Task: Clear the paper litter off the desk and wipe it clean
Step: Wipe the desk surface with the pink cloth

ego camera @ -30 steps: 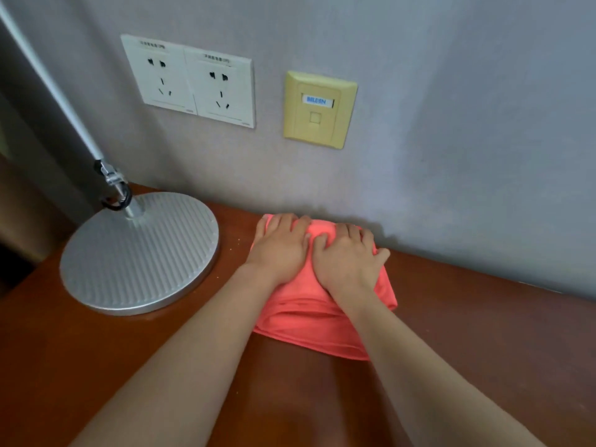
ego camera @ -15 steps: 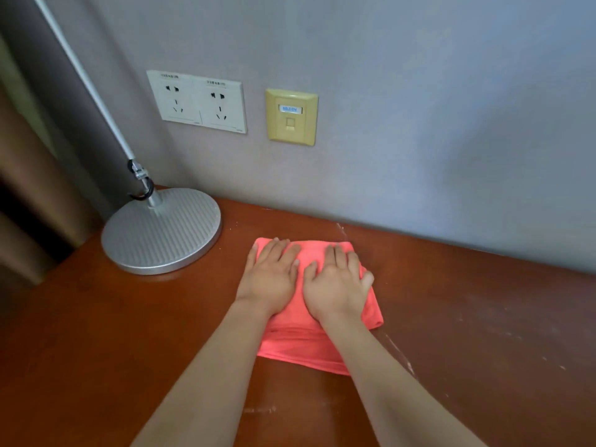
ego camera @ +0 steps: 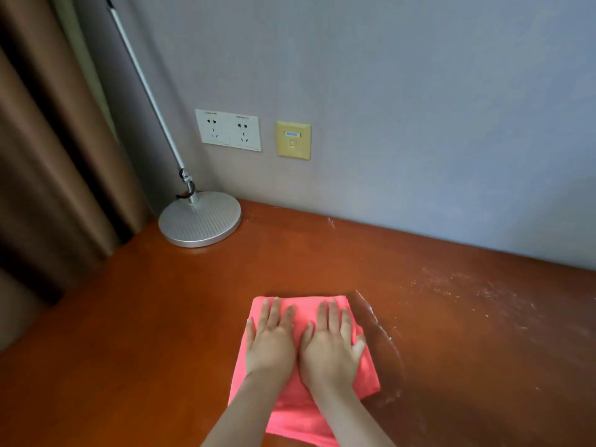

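Both flat: our left hand [ego camera: 270, 343] and right hand [ego camera: 330, 348] pressed side by side, fingers straight, on the pink cloth [ego camera: 304, 404], which lay on the desk [ego camera: 145, 317], well apart from the lamp base [ego camera: 200, 221].

Coral-pink cloth [ego camera: 300, 411], reddish-brown desk [ego camera: 145, 333], ribbed silver lamp base [ego camera: 200, 222].

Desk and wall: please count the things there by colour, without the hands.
Pink: 1, the cloth
Silver: 1, the lamp base
White: 1, the double socket plate
Yellow: 1, the data port plate
Total: 4
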### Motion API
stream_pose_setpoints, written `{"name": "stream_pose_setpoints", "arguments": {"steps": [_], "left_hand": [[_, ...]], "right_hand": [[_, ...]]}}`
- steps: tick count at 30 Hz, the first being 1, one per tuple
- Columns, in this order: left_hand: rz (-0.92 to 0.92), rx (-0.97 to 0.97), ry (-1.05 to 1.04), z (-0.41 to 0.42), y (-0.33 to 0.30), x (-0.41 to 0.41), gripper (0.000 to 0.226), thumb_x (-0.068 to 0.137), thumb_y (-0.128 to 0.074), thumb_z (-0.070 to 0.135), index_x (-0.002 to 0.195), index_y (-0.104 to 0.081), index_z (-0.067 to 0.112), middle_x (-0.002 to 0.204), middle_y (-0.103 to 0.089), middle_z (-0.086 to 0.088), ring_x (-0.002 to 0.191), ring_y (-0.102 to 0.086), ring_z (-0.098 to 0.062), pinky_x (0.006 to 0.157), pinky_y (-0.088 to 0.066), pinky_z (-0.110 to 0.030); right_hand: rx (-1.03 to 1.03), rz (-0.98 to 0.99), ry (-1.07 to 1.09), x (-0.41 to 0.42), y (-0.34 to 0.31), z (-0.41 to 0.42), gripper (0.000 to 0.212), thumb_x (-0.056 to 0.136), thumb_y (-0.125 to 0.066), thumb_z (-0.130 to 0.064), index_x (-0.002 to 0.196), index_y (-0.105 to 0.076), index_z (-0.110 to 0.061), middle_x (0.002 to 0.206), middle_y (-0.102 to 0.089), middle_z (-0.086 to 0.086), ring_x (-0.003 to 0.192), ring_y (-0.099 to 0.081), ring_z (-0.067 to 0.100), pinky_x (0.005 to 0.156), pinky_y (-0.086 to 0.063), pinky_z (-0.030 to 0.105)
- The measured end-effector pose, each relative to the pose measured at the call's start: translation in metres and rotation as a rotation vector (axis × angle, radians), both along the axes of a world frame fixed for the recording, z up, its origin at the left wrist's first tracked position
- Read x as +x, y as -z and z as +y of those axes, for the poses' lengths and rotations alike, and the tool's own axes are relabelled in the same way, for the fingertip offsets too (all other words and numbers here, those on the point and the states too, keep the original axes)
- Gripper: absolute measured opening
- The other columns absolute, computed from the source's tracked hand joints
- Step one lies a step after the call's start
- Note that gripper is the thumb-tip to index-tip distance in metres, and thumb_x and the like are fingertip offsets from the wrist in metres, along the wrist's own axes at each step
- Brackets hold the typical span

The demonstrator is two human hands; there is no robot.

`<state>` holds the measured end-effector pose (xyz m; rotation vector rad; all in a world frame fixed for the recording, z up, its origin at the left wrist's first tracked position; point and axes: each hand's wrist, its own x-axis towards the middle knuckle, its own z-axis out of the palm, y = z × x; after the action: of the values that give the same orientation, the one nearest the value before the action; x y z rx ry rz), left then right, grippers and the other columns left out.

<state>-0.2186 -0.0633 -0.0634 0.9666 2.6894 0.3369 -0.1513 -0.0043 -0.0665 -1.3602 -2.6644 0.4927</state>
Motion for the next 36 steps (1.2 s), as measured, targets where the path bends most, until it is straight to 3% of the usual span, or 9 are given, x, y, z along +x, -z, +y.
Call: {"name": "stream_pose_setpoints", "arguments": {"steps": [4, 8, 12, 22, 36], "left_hand": [[-0.035, 0.058, -0.041, -0.014, 0.002, -0.003, 0.047, 0.102, -0.019, 0.029, 0.148, -0.011, 0.031, 0.158, 0.006, 0.005, 0.145, 0.012, -0.013, 0.117, 0.005, -0.038], [-0.001, 0.113, -0.035, -0.009, 0.007, -0.026, 0.046, 0.102, -0.020, 0.029, 0.148, -0.014, 0.033, 0.158, 0.001, 0.008, 0.145, 0.010, -0.011, 0.116, 0.007, -0.034], [0.006, 0.139, -0.062, 0.010, 0.008, -0.064, 0.045, 0.102, -0.022, 0.029, 0.147, -0.017, 0.032, 0.158, -0.005, 0.009, 0.145, 0.007, -0.011, 0.117, 0.004, -0.034], [0.063, 0.115, -0.128, 0.058, 0.009, -0.173, 0.045, 0.102, -0.023, 0.026, 0.147, -0.020, 0.023, 0.157, -0.010, 0.002, 0.146, 0.003, -0.014, 0.117, 0.005, -0.033], [0.081, 0.266, 0.088, 0.117, 0.009, -0.253, 0.045, 0.100, -0.032, 0.027, 0.144, -0.029, 0.020, 0.153, -0.024, 0.004, 0.144, -0.008, -0.008, 0.112, 0.006, -0.020]], "right_hand": [[-0.022, -0.044, -0.048, -0.010, 0.002, -0.012, 0.054, 0.098, -0.025, -0.039, 0.150, -0.010, -0.032, 0.159, -0.004, -0.008, 0.146, 0.005, 0.015, 0.109, -0.007, 0.045], [0.039, 0.037, 0.014, -0.031, -0.004, -0.009, 0.051, 0.095, -0.033, -0.030, 0.146, -0.031, -0.025, 0.155, -0.025, -0.002, 0.145, -0.013, 0.021, 0.109, -0.015, 0.050], [-0.022, -0.015, -0.036, -0.068, 0.001, 0.013, 0.051, 0.098, -0.025, -0.037, 0.148, -0.019, -0.032, 0.158, -0.011, -0.010, 0.146, 0.001, 0.015, 0.109, -0.009, 0.048], [-0.010, -0.025, -0.073, -0.183, 0.001, 0.064, 0.050, 0.098, -0.025, -0.045, 0.147, -0.023, -0.035, 0.157, -0.014, -0.011, 0.145, -0.002, 0.014, 0.110, -0.008, 0.051], [-0.006, -0.054, 0.046, -0.247, -0.003, 0.115, 0.051, 0.098, -0.026, -0.044, 0.147, -0.022, -0.033, 0.158, -0.013, -0.009, 0.145, -0.004, 0.018, 0.110, -0.008, 0.055]]}}
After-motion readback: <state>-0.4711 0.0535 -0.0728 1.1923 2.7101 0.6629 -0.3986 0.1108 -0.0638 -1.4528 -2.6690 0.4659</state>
